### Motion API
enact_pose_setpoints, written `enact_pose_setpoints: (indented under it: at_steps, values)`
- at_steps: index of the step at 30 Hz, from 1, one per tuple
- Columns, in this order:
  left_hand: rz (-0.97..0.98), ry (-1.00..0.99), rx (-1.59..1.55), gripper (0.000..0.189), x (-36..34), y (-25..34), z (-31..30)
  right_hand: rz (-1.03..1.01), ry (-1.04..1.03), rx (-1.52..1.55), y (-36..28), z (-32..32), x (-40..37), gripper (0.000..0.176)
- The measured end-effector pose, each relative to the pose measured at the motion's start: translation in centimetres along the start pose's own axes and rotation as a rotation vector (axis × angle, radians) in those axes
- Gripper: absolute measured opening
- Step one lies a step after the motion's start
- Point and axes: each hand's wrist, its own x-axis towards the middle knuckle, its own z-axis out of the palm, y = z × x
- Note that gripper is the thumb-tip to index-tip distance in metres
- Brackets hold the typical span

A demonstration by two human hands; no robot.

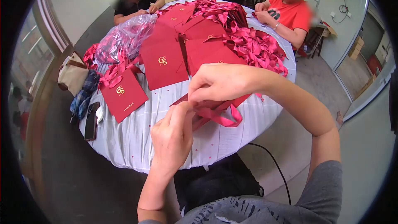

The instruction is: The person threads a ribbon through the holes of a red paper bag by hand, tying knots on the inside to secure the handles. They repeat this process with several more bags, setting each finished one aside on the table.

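Close in front of me, both hands meet at the top edge of a red paper bag [199,124] with a pink ribbon handle [226,119]. My left hand [172,135] is closed, its thumb and fingers pinched on the near edge of the bag. From above, my right hand [222,82] pinches at the same spot, its fingertips almost touching the left ones. The hands hide most of the bag and the exact point of grip. The ribbon loops out to the right, below my right hand.
More red bags with gold lettering [124,101] [163,64] lie on the round table's white cloth [137,149]. Beyond are a ribbon heap [259,47] and a plastic sack [126,37]. A phone [91,122] lies at the left edge. Two people sit across the table.
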Motion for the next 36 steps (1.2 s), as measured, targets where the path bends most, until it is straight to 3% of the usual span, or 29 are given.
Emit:
enact_pose_setpoints:
  at_steps: [3,6,10,14,17,20,23,30,36]
  values:
    - [-0.088,0.025,-0.032,0.018,-0.3,0.1,0.3,0.113,-0.019,-0.201,-2.0,-0.1,-0.1,0.023]
    - [-0.108,0.054,-0.059,0.019,-0.5,0.2,0.7,0.048,0.015,-0.308,-0.7,0.4,1.2,0.024]
    - [-0.016,0.039,0.025,0.02,-0.5,-0.4,0.8,0.02,0.062,-0.123,0.2,0.6,1.4,0.019]
    - [-0.092,0.002,0.001,0.018,-0.4,0.1,0.5,-0.01,0.154,-0.011,0.9,1.6,0.8,0.017]
    - [-0.108,0.001,-0.01,0.02,-0.1,-0.2,0.6,0.08,0.232,0.073,0.8,2.1,0.5,0.017]
    - [-0.114,-0.006,-0.018,0.02,-0.3,0.3,0.5,-0.045,0.427,0.116,1.2,1.9,0.7,0.019]
    - [-0.144,-0.002,-0.042,0.02,-0.2,0.5,0.6,-0.178,0.454,0.087,1.6,1.5,1.6,0.021]
    - [-0.07,0.005,-0.021,0.029,0.1,0.5,0.6,-0.176,0.523,0.419,0.1,-0.3,3.9,0.016]
    - [-0.029,0.013,0.005,0.03,0.0,0.3,0.7,-0.177,0.57,0.484,0.4,-0.2,6.5,0.016]
